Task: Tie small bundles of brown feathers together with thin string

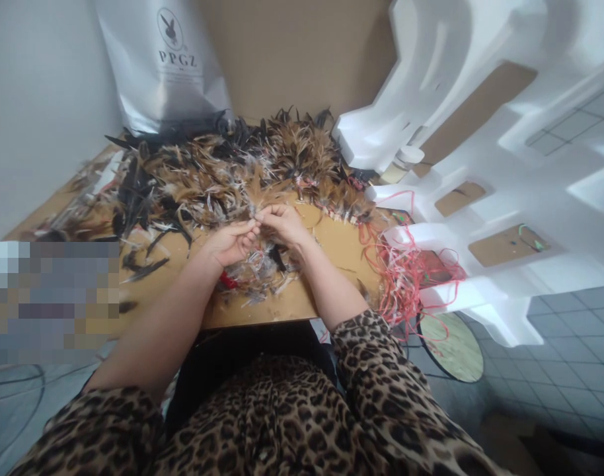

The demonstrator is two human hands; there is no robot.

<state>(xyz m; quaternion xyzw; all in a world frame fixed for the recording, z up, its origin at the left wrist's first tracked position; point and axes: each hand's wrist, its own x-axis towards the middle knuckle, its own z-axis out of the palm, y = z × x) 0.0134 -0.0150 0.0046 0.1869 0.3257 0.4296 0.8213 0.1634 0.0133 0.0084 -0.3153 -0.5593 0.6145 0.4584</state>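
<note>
1. Writing shows on the silvery-white bag (148,86) behind the left part of the desk (336,248): large dark capitals reading "PPGZ" (178,60).
2. Above the letters sits a circled emblem (170,28) of a rabbit head in dark ink, with a small registered-trademark sign at its lower right. Beneath the letters run finer lines of print, too small to read.
3. The left hand (231,242) has thumb and forefinger pinched together on the base of a brown feather tuft (262,194); its other fingers are curled.
4. The right hand (283,225) is closed on the same base, its fingertips meeting those of the left. The tuft fans upward from them, over the middle of the desk, in front of the feather pile (207,165).
5. That pile, brown and black, spreads across the back of the desk. At its right end stands a row of small feather bundles (344,201) with pale bases.
6. Loose feather scraps (262,268) lie below the hands, near the front edge, with a bit of red among them.
7. Tangled red strings (404,277) heap at the right, against white molded foam (569,238).
</note>
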